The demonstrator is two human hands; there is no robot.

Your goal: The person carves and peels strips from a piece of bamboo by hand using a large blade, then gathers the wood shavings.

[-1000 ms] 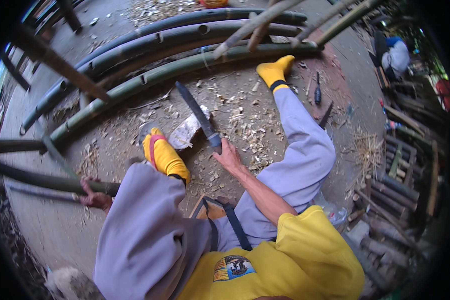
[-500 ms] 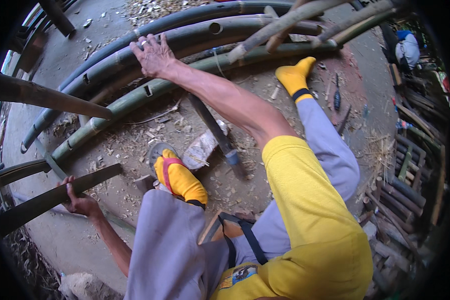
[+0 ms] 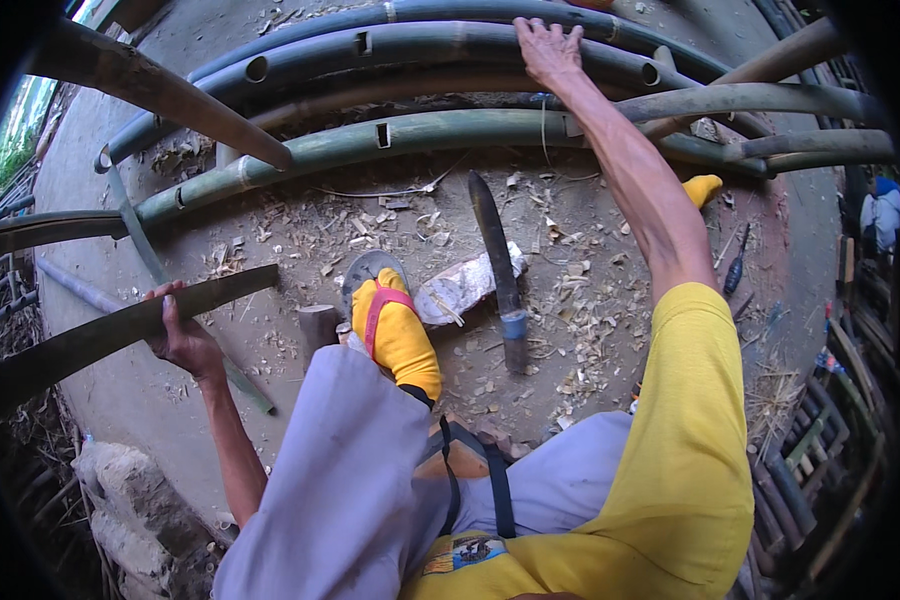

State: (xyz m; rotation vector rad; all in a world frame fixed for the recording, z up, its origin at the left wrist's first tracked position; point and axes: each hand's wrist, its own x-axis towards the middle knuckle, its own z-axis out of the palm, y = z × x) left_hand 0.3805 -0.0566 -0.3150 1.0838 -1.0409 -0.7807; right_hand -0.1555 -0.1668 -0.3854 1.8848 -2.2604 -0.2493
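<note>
On the left, my left hand [image 3: 185,340] is closed around a long, dark split bamboo strip [image 3: 100,345], holding it tilted with its right end raised. My right arm stretches forward to the far side. There my right hand [image 3: 552,52] lies with fingers spread on top of a dark bamboo pole [image 3: 420,42], which has round and square holes cut in it. A machete [image 3: 495,240] with a blue band on its handle leans across a pale wood block [image 3: 455,292] on the ground, apart from both hands.
A green notched bamboo pole [image 3: 320,150] runs nearer to me, with thick slanting poles [image 3: 170,90] at both sides. Wood chips cover the ground. My sandalled foot [image 3: 395,335] stands beside a short wooden stump [image 3: 318,328]. A dark-handled tool [image 3: 736,265] and stacked bamboo pieces lie right.
The whole view has swung toward the left. My right hand has slid a little rightward along the pole, closer to a round hole. My left hand keeps hold of the strip.
</note>
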